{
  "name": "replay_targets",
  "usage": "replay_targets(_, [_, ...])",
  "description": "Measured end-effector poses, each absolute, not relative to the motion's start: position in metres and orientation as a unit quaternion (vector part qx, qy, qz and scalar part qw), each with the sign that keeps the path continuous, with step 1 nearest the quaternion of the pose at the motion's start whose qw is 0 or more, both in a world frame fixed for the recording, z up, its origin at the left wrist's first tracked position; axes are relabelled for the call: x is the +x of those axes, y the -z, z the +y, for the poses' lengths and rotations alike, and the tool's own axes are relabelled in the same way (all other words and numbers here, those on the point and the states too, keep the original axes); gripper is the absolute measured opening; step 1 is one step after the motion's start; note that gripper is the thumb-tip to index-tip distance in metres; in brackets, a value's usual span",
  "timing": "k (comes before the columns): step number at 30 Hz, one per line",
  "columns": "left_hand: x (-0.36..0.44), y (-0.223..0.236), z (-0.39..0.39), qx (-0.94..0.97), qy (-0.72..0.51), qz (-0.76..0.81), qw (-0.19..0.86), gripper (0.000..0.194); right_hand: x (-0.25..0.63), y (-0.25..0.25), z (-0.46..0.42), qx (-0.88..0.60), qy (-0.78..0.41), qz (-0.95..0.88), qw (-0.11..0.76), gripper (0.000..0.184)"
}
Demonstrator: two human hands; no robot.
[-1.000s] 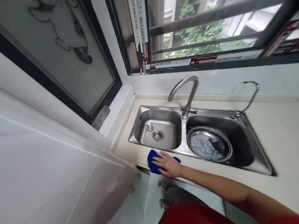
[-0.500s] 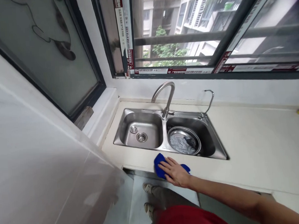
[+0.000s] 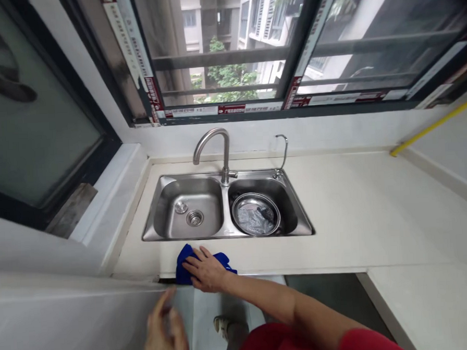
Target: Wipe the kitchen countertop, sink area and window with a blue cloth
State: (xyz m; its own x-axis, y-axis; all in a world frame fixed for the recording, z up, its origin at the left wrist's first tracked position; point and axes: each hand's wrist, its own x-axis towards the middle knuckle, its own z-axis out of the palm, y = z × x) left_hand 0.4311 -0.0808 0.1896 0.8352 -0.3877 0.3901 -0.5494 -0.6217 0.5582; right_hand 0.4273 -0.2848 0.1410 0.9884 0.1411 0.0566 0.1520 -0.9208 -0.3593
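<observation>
My right hand (image 3: 207, 270) presses a blue cloth (image 3: 183, 266) onto the front strip of the counter, below the left basin. Its fingers are spread over the cloth, which shows on both sides of the hand and reaches the counter's front edge. My left hand (image 3: 165, 332) is raised at the bottom, blurred by motion. Its thumb and fingers are apart, with nothing seen between them. It is near the pale wall surface at lower left, apart from the cloth.
A steel double sink (image 3: 228, 230) lies behind the cloth, with a curved faucet (image 3: 226, 149) and a thin spout (image 3: 286, 146). A round metal pan (image 3: 277, 214) holding a crumpled plastic bag (image 3: 253, 218) sits in the right basin. A yellow pipe (image 3: 430, 128) runs at right.
My right hand and the blue cloth have slid left along the counter's front. My left hand has come into view at the bottom. The camera view has turned right.
</observation>
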Motion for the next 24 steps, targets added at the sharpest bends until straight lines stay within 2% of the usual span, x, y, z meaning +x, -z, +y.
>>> replay_targets(6, [0.426, -0.101, -0.184, 0.885, -0.065, -0.343, 0.308, 0.056, 0.393, -0.135, -0.321, -0.981, 0.055, -0.088, 0.163, 0.056])
replay_targets(9, [0.406, -0.081, -0.208, 0.864, -0.062, -0.383, 0.322, 0.060, 0.361, -0.134, -0.348, -0.980, 0.066, -0.056, 0.178, 0.055])
replay_targets(16, [0.348, -0.086, -0.269, 0.836, -0.030, -0.458, 0.302, 0.064, 0.283, -0.128, -0.410, -0.978, 0.089, 0.000, 0.188, 0.054])
replay_targets(24, [0.300, -0.097, -0.361, 0.759, 0.009, -0.602, 0.247, 0.066, 0.196, -0.117, -0.481, -0.963, 0.128, 0.151, 0.185, 0.055])
